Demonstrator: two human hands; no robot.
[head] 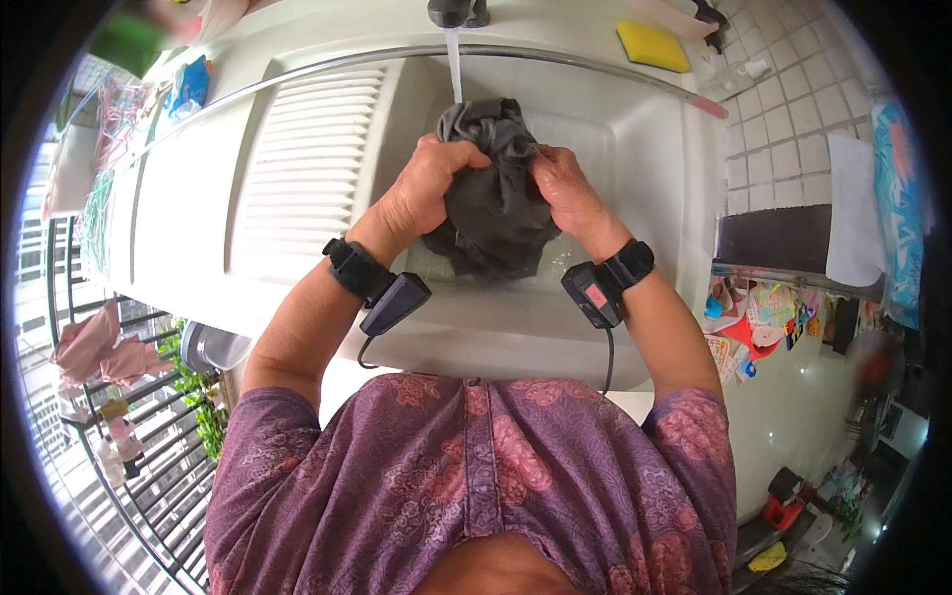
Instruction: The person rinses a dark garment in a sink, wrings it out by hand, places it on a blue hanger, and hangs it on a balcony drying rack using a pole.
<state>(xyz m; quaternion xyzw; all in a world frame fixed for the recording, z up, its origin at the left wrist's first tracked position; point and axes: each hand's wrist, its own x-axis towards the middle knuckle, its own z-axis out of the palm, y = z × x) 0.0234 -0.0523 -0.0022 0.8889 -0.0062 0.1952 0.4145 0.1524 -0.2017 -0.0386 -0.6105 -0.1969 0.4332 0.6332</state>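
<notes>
A dark grey cloth garment (pixel 498 201), bunched and wet, hangs between my hands in the white laundry sink (pixel 647 178). My left hand (pixel 435 175) grips its left side, thumb on top of the folds. On the opposite side, my right hand (pixel 565 186) pinches the fabric near the gathered top. Water runs from the black faucet (pixel 450 11) onto or just behind the garment's upper edge. The garment's lower part reaches down to water in the basin. My fingertips are partly hidden by the cloth.
Left of the basin is a ribbed washboard (pixel 312 149). A metal bar (pixel 520 50) crosses behind the basin. A yellow sponge (pixel 653 46) and a clear bottle (pixel 736 78) sit at the back right. Both wrists carry strapped black devices with cables.
</notes>
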